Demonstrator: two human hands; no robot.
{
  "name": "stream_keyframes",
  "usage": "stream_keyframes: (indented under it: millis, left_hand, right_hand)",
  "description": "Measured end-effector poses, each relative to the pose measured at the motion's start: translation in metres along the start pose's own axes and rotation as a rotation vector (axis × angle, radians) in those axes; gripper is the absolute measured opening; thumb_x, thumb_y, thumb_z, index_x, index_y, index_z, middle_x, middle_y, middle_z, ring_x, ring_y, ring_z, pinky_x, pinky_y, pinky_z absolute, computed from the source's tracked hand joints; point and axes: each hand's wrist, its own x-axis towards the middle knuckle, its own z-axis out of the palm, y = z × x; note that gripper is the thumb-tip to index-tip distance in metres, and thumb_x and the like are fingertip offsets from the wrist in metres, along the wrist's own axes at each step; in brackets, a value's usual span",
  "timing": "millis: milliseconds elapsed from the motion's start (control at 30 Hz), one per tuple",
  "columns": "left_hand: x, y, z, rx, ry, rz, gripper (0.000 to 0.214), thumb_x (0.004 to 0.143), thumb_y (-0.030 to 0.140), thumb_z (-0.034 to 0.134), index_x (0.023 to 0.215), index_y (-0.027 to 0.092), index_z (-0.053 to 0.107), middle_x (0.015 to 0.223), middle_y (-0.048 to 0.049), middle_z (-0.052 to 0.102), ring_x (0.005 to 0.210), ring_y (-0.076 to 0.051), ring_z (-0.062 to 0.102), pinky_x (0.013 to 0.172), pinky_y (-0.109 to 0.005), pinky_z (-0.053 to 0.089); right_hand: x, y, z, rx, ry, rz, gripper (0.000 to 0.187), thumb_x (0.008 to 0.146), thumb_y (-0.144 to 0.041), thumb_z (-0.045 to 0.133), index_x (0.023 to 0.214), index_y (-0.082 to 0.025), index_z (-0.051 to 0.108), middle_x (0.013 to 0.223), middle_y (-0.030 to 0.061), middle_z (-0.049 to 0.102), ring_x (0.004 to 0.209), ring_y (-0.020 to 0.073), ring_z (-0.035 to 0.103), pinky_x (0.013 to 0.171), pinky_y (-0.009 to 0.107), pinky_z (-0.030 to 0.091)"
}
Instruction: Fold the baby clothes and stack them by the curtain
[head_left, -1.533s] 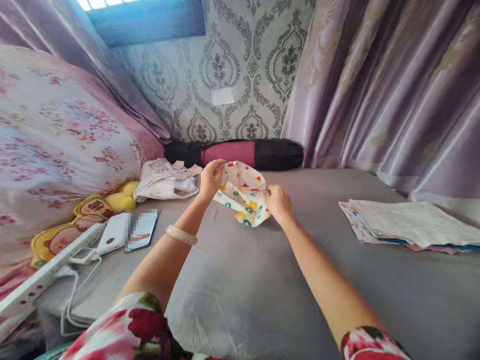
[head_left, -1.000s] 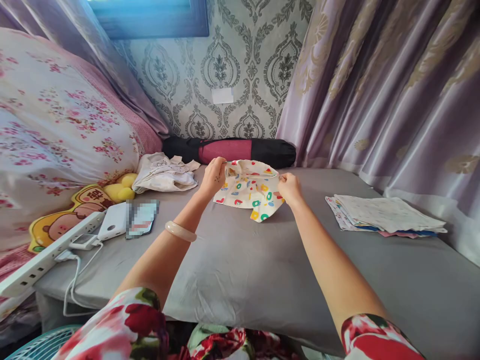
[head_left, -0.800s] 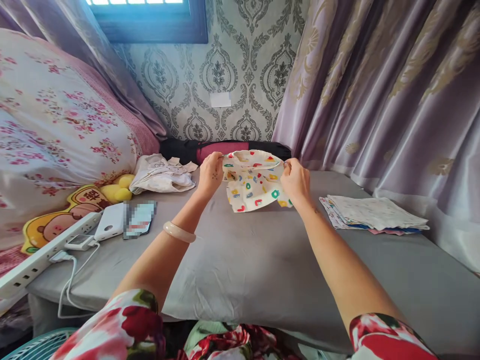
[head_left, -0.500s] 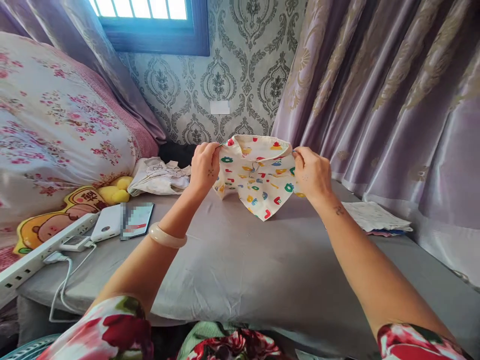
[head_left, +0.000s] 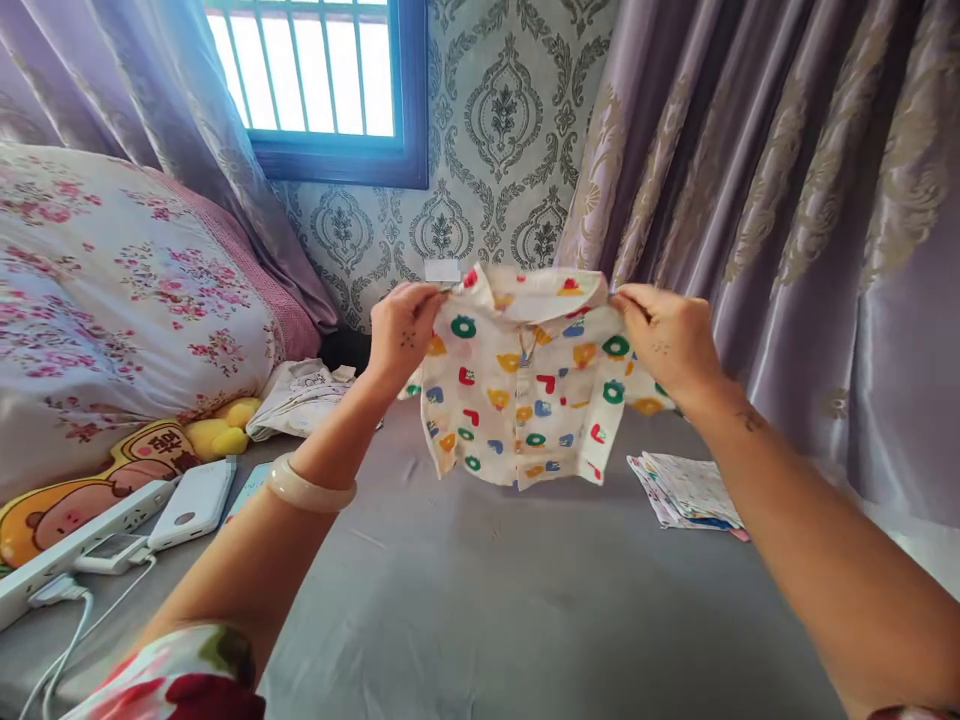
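A small cream shirt [head_left: 525, 400] printed with coloured shapes hangs spread in the air above the grey bed sheet [head_left: 487, 600]. My left hand [head_left: 403, 330] pinches its left shoulder, and my right hand [head_left: 667, 340] pinches its right shoulder. Both hands are closed on the fabric at collar height. The shirt's front faces me, its hem clear of the sheet. A pale bangle [head_left: 309, 488] sits on my left wrist.
A stack of folded cloths [head_left: 686, 490] lies on the sheet at the right. A crumpled white garment [head_left: 296, 395] and a yellow plush toy [head_left: 217, 432] lie at the left, with a power strip [head_left: 67, 540], a white power bank [head_left: 193, 492] and a floral quilt [head_left: 127, 300]. Purple curtains [head_left: 787, 220] hang on the right.
Both hands lifted the shirt off the sheet and pulled apart, so it went from bunched up to hanging open. The view tilted up, showing the window.
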Motion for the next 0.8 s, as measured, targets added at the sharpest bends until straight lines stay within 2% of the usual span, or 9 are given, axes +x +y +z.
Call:
stream_keyframes:
  millis: [33,67,133,167,267,400,533,667,800]
  left_hand:
    - [0.002,0.0,0.005,-0.006,0.037,-0.008,0.023,0.088,0.028,0.049,0.086,0.02,0.071,0.077,-0.0022,0.066,0.077,-0.016,0.058,0.07,-0.025,0.043]
    - [0.004,0.001,0.009,-0.013,-0.003,0.004,0.022,0.087,0.028,0.05,0.084,0.02,0.07,0.075,-0.0017,0.065,0.077,-0.016,0.057,0.069,-0.025,0.043]
    - [0.007,0.002,0.018,-0.031,-0.189,0.04,0.021,0.083,0.028,0.053,0.074,0.018,0.069,0.066,-0.0002,0.063,0.071,-0.015,0.056,0.065,-0.025,0.042]
    - [0.009,0.001,0.022,-0.038,-0.233,0.036,0.022,0.082,0.028,0.053,0.071,0.018,0.069,0.063,0.0001,0.062,0.07,-0.016,0.056,0.064,-0.025,0.042]
    - [0.01,-0.003,0.031,-0.049,-0.143,-0.052,0.026,0.084,0.028,0.05,0.071,0.018,0.069,0.062,-0.0001,0.062,0.07,-0.016,0.057,0.064,-0.025,0.042]
    - [0.008,-0.015,0.037,-0.046,-0.268,-0.11,0.022,0.079,0.03,0.057,0.068,0.017,0.07,0.058,0.0009,0.06,0.062,-0.014,0.054,0.06,-0.024,0.039]
    - [0.005,-0.025,0.042,-0.016,-0.162,-0.16,0.023,0.082,0.03,0.055,0.076,0.017,0.073,0.064,-0.0016,0.065,0.062,-0.016,0.055,0.063,-0.026,0.041]
    - [0.008,-0.022,0.042,0.025,-0.131,-0.052,0.021,0.084,0.027,0.054,0.078,0.019,0.073,0.074,-0.005,0.068,0.072,-0.019,0.059,0.07,-0.028,0.044]
    - [0.012,-0.016,0.039,0.027,0.092,0.039,0.026,0.091,0.028,0.047,0.095,0.021,0.071,0.093,-0.007,0.068,0.092,-0.021,0.059,0.083,-0.031,0.045]
  right_hand:
    - [0.001,0.0,0.001,-0.007,0.012,0.024,0.029,0.094,-0.034,0.046,0.097,-0.024,0.073,0.08,0.0065,0.073,0.081,0.0221,0.066,0.068,0.031,0.044]
    - [0.002,0.0,0.003,-0.02,-0.009,0.044,0.029,0.094,-0.034,0.046,0.097,-0.024,0.073,0.082,0.0071,0.073,0.083,0.0228,0.066,0.068,0.031,0.044]
    - [0.002,0.001,0.008,-0.044,-0.095,0.072,0.027,0.093,-0.034,0.048,0.095,-0.024,0.074,0.081,0.0074,0.073,0.084,0.0244,0.067,0.068,0.031,0.043]
    - [0.002,0.003,0.011,-0.05,-0.119,0.084,0.027,0.093,-0.033,0.048,0.093,-0.024,0.074,0.081,0.0073,0.073,0.084,0.0248,0.067,0.068,0.031,0.043]
    - [0.001,0.015,0.021,-0.064,-0.088,0.108,0.03,0.094,-0.031,0.045,0.094,-0.024,0.074,0.084,0.0077,0.074,0.085,0.0243,0.067,0.069,0.031,0.043]
    - [0.001,0.032,0.034,-0.056,-0.157,0.086,0.026,0.091,-0.029,0.05,0.092,-0.022,0.075,0.082,0.0069,0.075,0.078,0.0225,0.067,0.069,0.031,0.043]
    - [0.003,0.04,0.042,-0.056,-0.094,0.142,0.023,0.088,-0.028,0.055,0.095,-0.021,0.075,0.087,0.0073,0.075,0.081,0.0223,0.068,0.074,0.031,0.045]
    - [0.006,0.038,0.039,-0.059,-0.087,0.133,0.022,0.089,-0.024,0.054,0.095,-0.02,0.074,0.092,0.009,0.075,0.085,0.0233,0.069,0.077,0.031,0.046]
    - [0.008,0.027,0.029,-0.069,0.096,0.065,0.029,0.095,-0.027,0.044,0.107,-0.02,0.07,0.106,0.0106,0.072,0.099,0.0246,0.065,0.081,0.032,0.045]
